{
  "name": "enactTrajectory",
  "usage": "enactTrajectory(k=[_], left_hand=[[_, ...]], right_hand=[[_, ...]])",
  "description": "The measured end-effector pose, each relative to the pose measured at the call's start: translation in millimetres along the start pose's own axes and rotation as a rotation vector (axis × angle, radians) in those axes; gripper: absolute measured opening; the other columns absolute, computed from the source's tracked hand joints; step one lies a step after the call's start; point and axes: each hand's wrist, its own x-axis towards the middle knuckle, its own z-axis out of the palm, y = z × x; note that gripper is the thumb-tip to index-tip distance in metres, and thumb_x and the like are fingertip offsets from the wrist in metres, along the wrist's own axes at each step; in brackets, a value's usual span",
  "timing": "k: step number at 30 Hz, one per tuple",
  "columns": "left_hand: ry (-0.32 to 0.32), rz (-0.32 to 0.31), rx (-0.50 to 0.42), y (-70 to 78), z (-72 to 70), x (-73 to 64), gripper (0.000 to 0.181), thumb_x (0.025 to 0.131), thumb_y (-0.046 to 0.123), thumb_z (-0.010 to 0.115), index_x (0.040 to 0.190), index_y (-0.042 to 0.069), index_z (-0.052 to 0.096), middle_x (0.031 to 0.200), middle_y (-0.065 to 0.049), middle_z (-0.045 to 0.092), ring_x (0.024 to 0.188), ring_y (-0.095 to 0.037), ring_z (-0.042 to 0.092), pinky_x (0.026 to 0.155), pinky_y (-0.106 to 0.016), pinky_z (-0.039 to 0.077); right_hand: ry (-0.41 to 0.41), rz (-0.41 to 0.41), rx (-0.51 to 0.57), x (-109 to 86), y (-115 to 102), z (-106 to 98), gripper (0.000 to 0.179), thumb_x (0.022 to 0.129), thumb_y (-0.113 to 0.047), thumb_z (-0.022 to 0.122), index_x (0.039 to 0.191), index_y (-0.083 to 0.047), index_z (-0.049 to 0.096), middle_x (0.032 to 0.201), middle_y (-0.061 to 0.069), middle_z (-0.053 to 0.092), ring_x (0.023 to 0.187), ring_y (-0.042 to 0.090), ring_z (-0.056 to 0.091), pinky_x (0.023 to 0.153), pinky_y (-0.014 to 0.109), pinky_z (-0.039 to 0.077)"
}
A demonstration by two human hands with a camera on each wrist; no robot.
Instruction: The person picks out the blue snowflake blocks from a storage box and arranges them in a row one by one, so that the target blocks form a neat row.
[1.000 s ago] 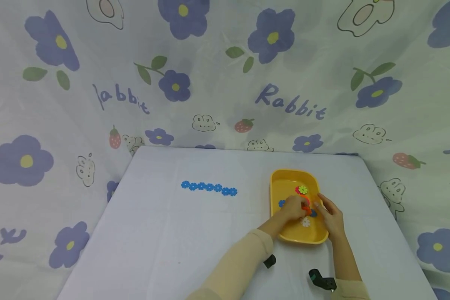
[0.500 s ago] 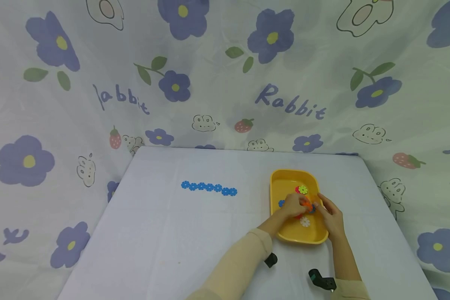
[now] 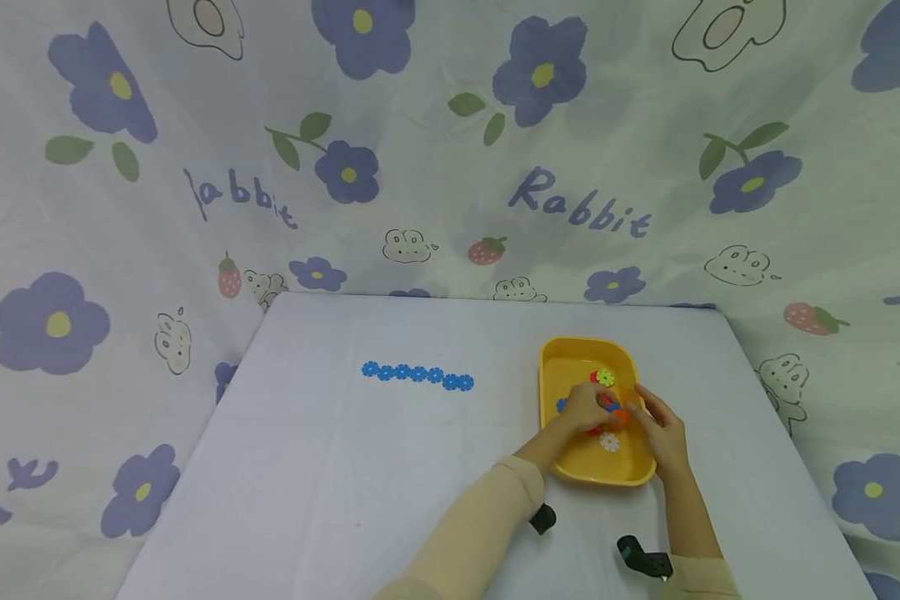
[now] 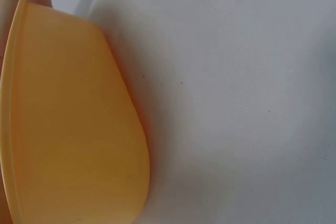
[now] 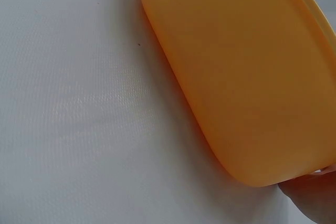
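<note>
In the head view, my left hand (image 3: 587, 408) reaches over the yellow tray (image 3: 547, 367) from the left. Its fingertips appear to pinch a blue flower-shaped disc (image 3: 613, 407). An orange disc (image 3: 620, 418) lies just below the fingertips. With the thumb over the rim, my right hand (image 3: 663, 433) grips the tray's right side. Also in the tray are a yellow-green disc (image 3: 605, 377), a white disc (image 3: 609, 442), another blue disc (image 3: 562, 405) and some red ones, partly hidden by the left hand. Both wrist views mostly show the tray's outer wall (image 4: 73, 119).
A row of several blue flower-shaped discs (image 3: 418, 374) lies on the white table (image 3: 307, 467), left of the tray. Black wrist cameras (image 3: 645, 560) hang by the forearms. A patterned curtain (image 3: 435, 192) stands behind the table.
The left fingers have shifted slightly among the discs. Earlier the orange disc was at the fingertips with a blue one to its right; now blue is at the fingertips. The right hand stays put.
</note>
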Motion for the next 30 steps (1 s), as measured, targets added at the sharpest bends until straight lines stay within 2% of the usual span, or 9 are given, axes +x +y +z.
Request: enactTrajectory(k=[9,11,13,16,18,20,22,26,30], left_hand=[[0.039,-0.058,-0.032,4.6,-2.2,-3.1,0.027,0.070,0.013,0.084,0.066,0.006,0.058,0.056,0.004,0.054,0.048,-0.006,0.050,0.044,-0.014,0.040],[0.039,-0.061,-0.035,5.5,-2.1,-3.4,0.025,0.069,0.014,0.084,0.069,0.006,0.060,0.054,0.003,0.053,0.045,-0.006,0.049,0.043,-0.013,0.039],[0.030,-0.051,-0.040,6.4,-2.2,-3.1,0.020,0.071,0.014,0.082,0.080,0.005,0.067,0.054,0.004,0.052,0.045,-0.006,0.047,0.042,-0.013,0.037],[-0.001,-0.031,-0.084,6.0,-1.4,-2.6,0.022,0.079,0.007,0.074,0.101,0.007,0.071,0.059,0.001,0.058,0.048,-0.009,0.057,0.046,-0.014,0.044],[-0.023,-0.019,-0.109,5.1,-0.9,-1.7,0.027,0.082,0.002,0.069,0.109,0.008,0.070,0.061,-0.001,0.060,0.050,-0.011,0.061,0.047,-0.015,0.046],[-0.021,-0.010,-0.104,3.9,-0.5,-1.2,0.024,0.083,0.001,0.068,0.106,0.006,0.071,0.063,-0.002,0.062,0.051,-0.013,0.063,0.049,-0.016,0.049],[0.011,-0.004,-0.071,2.9,-0.3,-0.4,0.017,0.082,0.005,0.071,0.098,0.005,0.071,0.060,-0.001,0.060,0.047,-0.009,0.059,0.046,-0.014,0.045],[0.065,-0.023,-0.122,2.0,0.6,-0.1,0.016,0.075,0.008,0.078,0.085,0.003,0.067,0.052,-0.001,0.058,0.039,-0.010,0.054,0.040,-0.016,0.044],[0.070,-0.009,-0.125,1.9,0.5,0.0,0.018,0.078,0.008,0.076,0.095,0.005,0.070,0.047,0.004,0.047,0.036,-0.004,0.042,0.037,-0.013,0.035]], right_hand=[[-0.004,0.003,-0.001,-0.2,0.8,-0.4,0.058,0.094,-0.035,0.056,0.143,-0.010,0.039,0.153,0.008,0.027,0.142,0.026,0.018,0.110,0.033,0.027],[-0.003,0.000,0.001,0.4,0.5,-0.4,0.058,0.094,-0.034,0.056,0.143,-0.009,0.038,0.153,0.008,0.028,0.142,0.025,0.018,0.110,0.033,0.026],[-0.006,0.001,-0.003,1.2,0.1,-0.7,0.058,0.095,-0.034,0.055,0.144,-0.009,0.038,0.153,0.008,0.027,0.142,0.025,0.018,0.110,0.032,0.026],[-0.010,0.012,0.004,3.2,0.1,-1.2,0.057,0.095,-0.031,0.054,0.145,-0.009,0.036,0.154,0.009,0.026,0.143,0.023,0.017,0.111,0.033,0.024],[-0.013,0.019,0.009,3.7,0.4,-1.3,0.057,0.096,-0.029,0.054,0.145,-0.009,0.035,0.154,0.009,0.025,0.143,0.023,0.016,0.111,0.033,0.023],[-0.011,0.023,0.016,4.1,1.0,-1.2,0.056,0.095,-0.028,0.055,0.145,-0.009,0.036,0.154,0.009,0.025,0.143,0.023,0.016,0.112,0.034,0.022],[-0.008,0.017,0.013,3.7,1.4,-0.9,0.056,0.095,-0.028,0.055,0.145,-0.009,0.036,0.154,0.009,0.025,0.143,0.023,0.016,0.112,0.035,0.022],[0.003,0.015,0.002,2.4,1.9,-0.8,0.057,0.095,-0.031,0.055,0.144,-0.009,0.037,0.154,0.008,0.026,0.142,0.024,0.018,0.112,0.037,0.022],[0.009,0.010,0.001,1.4,2.3,-0.4,0.058,0.094,-0.034,0.056,0.143,-0.009,0.038,0.153,0.009,0.027,0.142,0.025,0.019,0.112,0.040,0.022]])
